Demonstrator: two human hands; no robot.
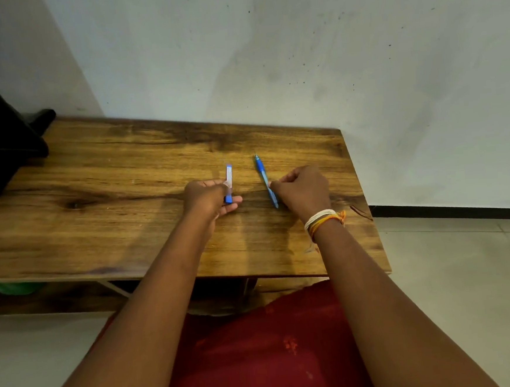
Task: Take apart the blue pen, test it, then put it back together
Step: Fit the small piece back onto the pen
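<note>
1. Blue pen found in two parts: a clear upper barrel piece with blue ends (pixel 229 181) and a blue front section with the refill tip showing (pixel 265 180).
2. Upper barrel piece pinched in the left hand (pixel 208 198), fingers curled round its lower end, just left of the front section and apart from it.
3. Front section gripped near its rear half by the right hand (pixel 304 191), fingers curled round it, tip aimed toward the wall (pixel 267 55).
4. Judged stage: separation done. Testing not confirmable, as no paper or ink mark is visible. Rejoining of the two parts not yet done.
5. Whether a spring or other small part is loose: cannot tell.
6. Surface: wooden table (pixel 124 173), dark grain streaks, both parts over its middle-right area.
7. Thread bands (pixel 323 218) noted on the right wrist.
8. Black stand (pixel 2 137) at the table's far left corner.
9. Pale tiled floor (pixel 467 268) right of the table; scuffed pale wall behind it.
</note>
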